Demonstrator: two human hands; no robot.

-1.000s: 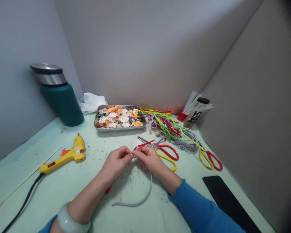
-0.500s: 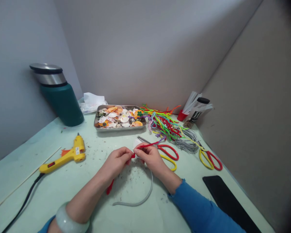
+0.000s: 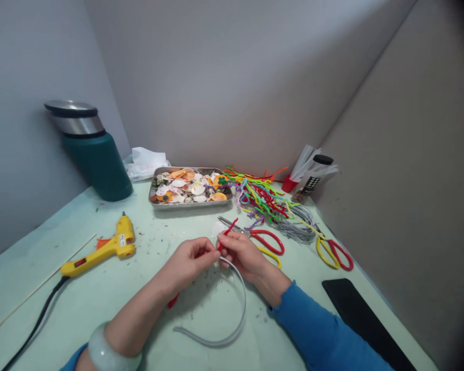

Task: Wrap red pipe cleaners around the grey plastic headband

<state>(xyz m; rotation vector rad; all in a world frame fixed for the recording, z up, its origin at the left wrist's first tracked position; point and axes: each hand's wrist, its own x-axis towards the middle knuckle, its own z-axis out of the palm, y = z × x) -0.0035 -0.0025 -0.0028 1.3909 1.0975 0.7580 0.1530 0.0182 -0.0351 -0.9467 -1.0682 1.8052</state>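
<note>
My left hand (image 3: 195, 262) is closed in a pinch, its fingertips meeting those of my right hand (image 3: 239, 255) over the table. A fuzzy red pipe cleaner (image 3: 229, 231) sticks up from between my right thumb and fingers. More red fuzzy stem (image 3: 172, 301) shows below my left wrist; its middle is hidden by the hand. A thin grey bendable strip (image 3: 244, 304) runs from the pinched fingertips, curves down to the right and ends loose on the left. How strip and pipe cleaner join is covered by my fingers.
Scissors (image 3: 268, 242) lie just beyond my right hand, a second pair (image 3: 334, 254) farther right. Behind are a metal tray (image 3: 189, 206) of shells, colourful pipe cleaners (image 3: 263, 198) and coiled grey wire (image 3: 301, 226). A yellow glue gun (image 3: 108, 250) and green bottle (image 3: 98, 165) stand left.
My right hand has turned, and the red pipe cleaner's end now points up more steeply and looks shorter. The grey strip has swung into a wider curve, its upper end at my fingertips.
</note>
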